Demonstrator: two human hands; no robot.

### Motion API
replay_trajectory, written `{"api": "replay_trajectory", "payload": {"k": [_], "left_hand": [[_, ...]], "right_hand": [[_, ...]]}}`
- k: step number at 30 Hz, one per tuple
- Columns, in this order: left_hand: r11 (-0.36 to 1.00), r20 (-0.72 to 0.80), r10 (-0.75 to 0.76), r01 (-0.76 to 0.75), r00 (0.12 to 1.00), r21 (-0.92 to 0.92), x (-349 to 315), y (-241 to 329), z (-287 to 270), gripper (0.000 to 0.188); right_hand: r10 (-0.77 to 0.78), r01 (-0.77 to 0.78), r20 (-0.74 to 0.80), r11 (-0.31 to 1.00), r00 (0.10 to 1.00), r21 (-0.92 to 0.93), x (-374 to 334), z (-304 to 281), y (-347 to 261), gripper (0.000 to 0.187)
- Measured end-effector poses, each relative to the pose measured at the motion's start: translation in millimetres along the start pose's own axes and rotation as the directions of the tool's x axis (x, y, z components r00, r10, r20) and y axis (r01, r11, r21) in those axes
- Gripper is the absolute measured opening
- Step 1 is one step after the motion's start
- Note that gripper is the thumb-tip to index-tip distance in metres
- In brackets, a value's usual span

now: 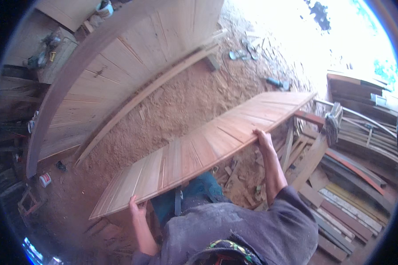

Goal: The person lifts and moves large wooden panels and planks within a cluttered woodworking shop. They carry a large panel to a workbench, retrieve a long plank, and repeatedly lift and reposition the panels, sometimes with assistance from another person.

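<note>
A long wooden panel (194,152) of joined vertical boards stretches in front of my body, its left end lower and its far end toward the right. My left hand (138,207) grips the near edge close to the left end, the thumb on top. Farther along the same edge, my right hand (263,139) holds the panel right of its middle, with the fingers mostly hidden underneath. The far right end lies beside a red-brown bar (308,117); whether they touch I cannot tell.
A large board panel (119,62) in a thick frame stands on the left. Wood shavings cover the ground (172,104). Sandals (241,54) lie farther off. Stacked planks (349,212) and a wooden stand (311,163) are on the right, a white tub (45,179) at left.
</note>
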State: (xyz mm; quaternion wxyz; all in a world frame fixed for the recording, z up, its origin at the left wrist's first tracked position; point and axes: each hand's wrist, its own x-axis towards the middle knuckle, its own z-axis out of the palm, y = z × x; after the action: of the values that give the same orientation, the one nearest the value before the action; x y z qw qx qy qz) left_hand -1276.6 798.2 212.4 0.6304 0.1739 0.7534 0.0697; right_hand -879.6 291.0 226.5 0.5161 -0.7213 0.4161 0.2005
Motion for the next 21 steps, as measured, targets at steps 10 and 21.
{"api": "replay_trajectory", "payload": {"k": [10,21], "left_hand": [[0.997,0.071,0.069,-0.071,0.995,0.034,3.1,105.2,-19.2,0.040],[0.992,0.134,0.116,-0.121,0.984,0.031,27.7,240.8,-55.2,0.042]], "right_hand": [[-0.030,0.030,-0.038,0.999,0.999,0.024,-89.4,51.9,-36.4,0.036],[-0.050,0.052,-0.032,0.997,0.998,0.062,-182.7,157.4,-53.2,0.042]]}}
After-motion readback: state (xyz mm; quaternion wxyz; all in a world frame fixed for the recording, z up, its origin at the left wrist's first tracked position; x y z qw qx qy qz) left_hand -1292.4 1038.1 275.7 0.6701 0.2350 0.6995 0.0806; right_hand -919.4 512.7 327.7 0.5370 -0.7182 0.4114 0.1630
